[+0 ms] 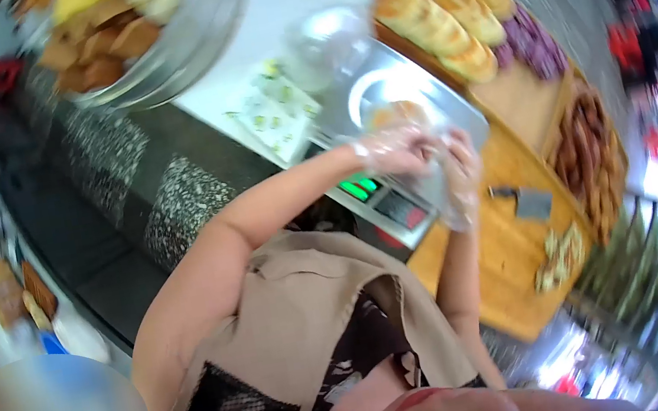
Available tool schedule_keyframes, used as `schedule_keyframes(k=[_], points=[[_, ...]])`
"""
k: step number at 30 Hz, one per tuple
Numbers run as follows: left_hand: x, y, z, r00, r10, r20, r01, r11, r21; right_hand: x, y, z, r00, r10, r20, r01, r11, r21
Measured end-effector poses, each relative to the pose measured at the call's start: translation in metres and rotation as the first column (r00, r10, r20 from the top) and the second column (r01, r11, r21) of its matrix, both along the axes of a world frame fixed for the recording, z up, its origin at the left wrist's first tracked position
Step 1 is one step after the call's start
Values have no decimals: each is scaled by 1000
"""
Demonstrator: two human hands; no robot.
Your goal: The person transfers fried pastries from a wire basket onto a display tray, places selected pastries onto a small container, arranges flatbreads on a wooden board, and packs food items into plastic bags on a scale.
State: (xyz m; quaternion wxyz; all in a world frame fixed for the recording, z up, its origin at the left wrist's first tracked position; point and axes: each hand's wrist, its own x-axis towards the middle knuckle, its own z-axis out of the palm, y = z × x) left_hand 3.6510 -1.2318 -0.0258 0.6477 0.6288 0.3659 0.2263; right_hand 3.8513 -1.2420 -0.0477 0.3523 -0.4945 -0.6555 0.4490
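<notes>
My left hand (397, 151), in a clear plastic glove, is closed with its fingertips pinched in front of the metal tray (450, 92). Close against it is my right hand (460, 182), also gloved, its fingers bent inward and blurred. Whatever lies between the fingers I cannot make out. Just beyond them, a light brown piece of food (396, 112) rests in the shiny tray. Below my hands sits a digital scale (386, 206) with lit green digits.
A wooden board (482, 275) bears a cleaver (533, 203) and chopped food (558, 257). Long rolls (439, 28), purple food (532, 46) and sausages (586, 142) lie along the wooden tray. A white dish (274, 118) and a large round container (210, 28) of brown chunks stand left.
</notes>
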Motion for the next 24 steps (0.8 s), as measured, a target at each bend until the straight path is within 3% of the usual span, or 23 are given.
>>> schedule_keyframes(k=[1, 2, 3, 4, 5, 6, 7, 8, 9, 10, 12, 14, 16, 18, 20, 22, 24], points=[[3, 17, -40, 970, 31, -241, 16, 982, 190, 4, -6, 12, 989, -68, -133, 43, 983, -179], [-18, 24, -25, 975, 221, -2, -217, 960, 175, 26, -3, -7, 989, -113, 92, 131, 966, -224], [-24, 31, -40, 970, 239, 50, -240, 970, 22, 49, 1, -26, 943, -120, 309, 207, 941, -266], [-30, 38, -58, 956, 277, 100, -262, 955, -136, 55, -6, -46, 961, -226, 158, 251, 954, -163], [-36, 45, -76, 934, 330, 137, -281, 916, -286, 57, 16, -48, 981, -118, 157, 169, 912, -373], [-44, 34, -57, 926, 378, -10, -376, 917, -132, 27, 22, -25, 947, -218, 235, 246, 964, -101], [-61, 19, -43, 905, 397, -156, -386, 917, 96, -5, 28, 1, 879, -360, 314, 316, 931, 182], [-88, -10, -43, 902, 431, 32, -429, 884, 183, -44, 28, 18, 867, -472, 161, 410, 858, 310], [-131, -35, -31, 908, 419, -28, -399, 881, 256, -84, 28, 34, 837, -547, 5, 493, 758, 427], [-168, -61, -20, 908, 407, -99, -358, 877, 320, -132, 28, 56, 863, -502, -59, 455, 720, 524], [-267, -127, -32, 809, 564, -164, -463, 784, 415, -249, 10, 106, 896, -402, -189, 410, 583, 701], [-364, -200, -46, 553, 789, -266, -656, 610, 445, -362, -17, 129, 957, -265, -117, 235, 476, 847], [-461, -280, -42, 378, 882, -282, -824, 460, 332, -470, -45, 105, 999, -31, -44, 54, 653, 755], [-543, -344, -32, 171, 939, -298, -927, 256, 276, -581, -87, 99, 954, 291, -72, -173, 729, 662], [-617, -383, -19, 78, 949, -306, -944, 169, 282, -681, -125, 92, 906, 421, -32, -275, 647, 711], [-681, -417, 9, -102, 967, -235, -977, -52, 209, -763, -156, 95, 854, 518, 55, -403, 590, 700], [-751, -436, 21, -140, 968, -206, -959, -81, 270, -837, -178, 100, 807, 587, 66, -472, 573, 670]])
